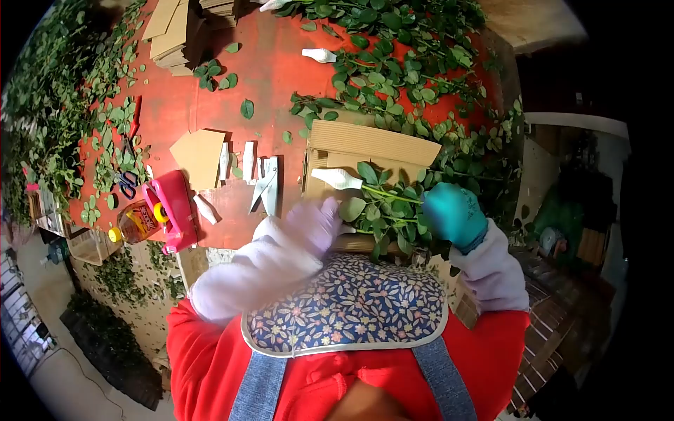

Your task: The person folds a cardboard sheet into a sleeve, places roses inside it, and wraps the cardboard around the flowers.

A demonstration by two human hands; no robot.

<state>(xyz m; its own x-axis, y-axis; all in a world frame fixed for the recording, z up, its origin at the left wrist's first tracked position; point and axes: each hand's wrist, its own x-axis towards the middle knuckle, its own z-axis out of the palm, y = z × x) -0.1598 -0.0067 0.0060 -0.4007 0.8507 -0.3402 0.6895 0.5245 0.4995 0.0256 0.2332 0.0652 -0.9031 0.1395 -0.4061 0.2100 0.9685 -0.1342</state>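
My left hand (313, 226), in a pale lavender glove, is smeared by motion beside the lower left edge of a cardboard box. Its fingers are not clear enough to show a grip. My right hand (453, 216), in a teal glove, is closed around leafy stems at the box's right side. A rose with a white sleeve over its bloom (337, 179) lies across the cardboard box (379, 140), its green stem leading to that hand. Below it is a second leafy stem (390, 221); a white tip beside my left hand is mostly hidden.
Silver shears (266, 188), white sleeves (249, 161) and cardboard pieces (200, 158) lie left of the box on the red table (260, 77). A pink container (172, 210), a bottle (137, 221) and dark-handled scissors (128, 184) are farther left. Leafy stems (414, 63) cover the back right.
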